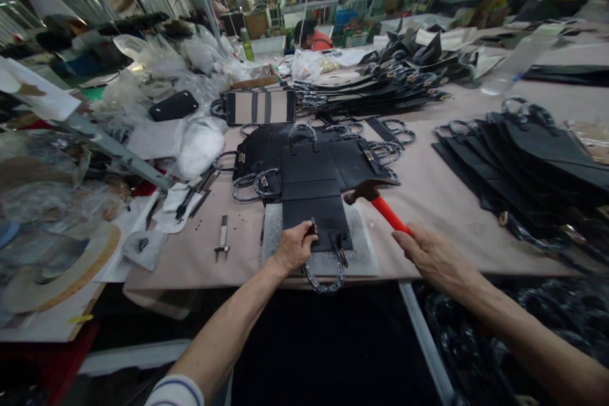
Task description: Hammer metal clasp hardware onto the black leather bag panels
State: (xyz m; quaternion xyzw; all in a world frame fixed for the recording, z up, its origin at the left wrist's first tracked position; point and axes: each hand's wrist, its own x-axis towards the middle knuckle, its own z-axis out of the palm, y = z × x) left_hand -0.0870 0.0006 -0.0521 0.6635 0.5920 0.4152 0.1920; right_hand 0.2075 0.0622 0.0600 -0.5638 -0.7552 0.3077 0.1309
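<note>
My right hand [425,248] is closed round the red handle of a claw hammer [387,212], its dark head raised to the right of the work. My left hand [294,246] pinches a short dark punch-like tool [313,226], upright over a black leather bag panel [311,212]; whether its tip touches the leather is hidden. The panel lies partly on a pale slab [366,247] at the table's front edge. A plastic-wrapped handle [325,285] loops from the panel toward me, with a small dark strap [339,242] beside it.
Several black bag pieces with wrapped handles [304,136] lie behind the panel. More black panels [537,152] are piled at right, others [371,89] farther back. Left stand a small metal tool [222,238], dark hand tools [195,196] and plastic wrapping [200,146]. A person [314,38] sits beyond the table.
</note>
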